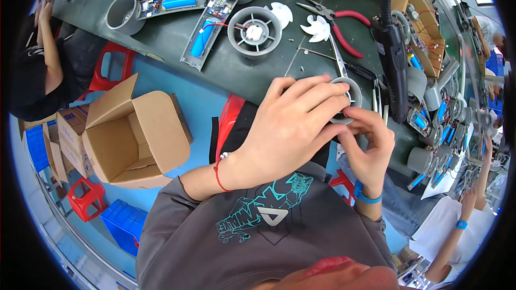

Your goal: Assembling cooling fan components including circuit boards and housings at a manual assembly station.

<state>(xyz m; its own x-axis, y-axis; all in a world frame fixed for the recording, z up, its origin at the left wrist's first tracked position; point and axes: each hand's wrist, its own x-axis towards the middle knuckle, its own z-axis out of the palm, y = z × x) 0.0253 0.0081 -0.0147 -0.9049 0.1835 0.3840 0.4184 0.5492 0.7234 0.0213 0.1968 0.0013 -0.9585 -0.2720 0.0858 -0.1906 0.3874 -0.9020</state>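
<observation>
Left hand (pixel 295 113) clasps the housing (pixel 356 95), right hand (pixel 371 135) pinches its rim; at ten o'clock, second housing (pixel 255 53) looks wired to its board (pixel 216 11), fans (pixel 317 29) at eleven still unfitted!

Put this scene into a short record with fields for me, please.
Left hand: fingers over a grey spoked ring, partly hiding it
Right hand: fingertips at the ring's near edge
Bench: dark green
Beyond the hands: red-handled pliers, two white fans, grey spoked housing
Farther left: grey panels bearing blue cylinders
Person's left: open cardboard box
</observation>
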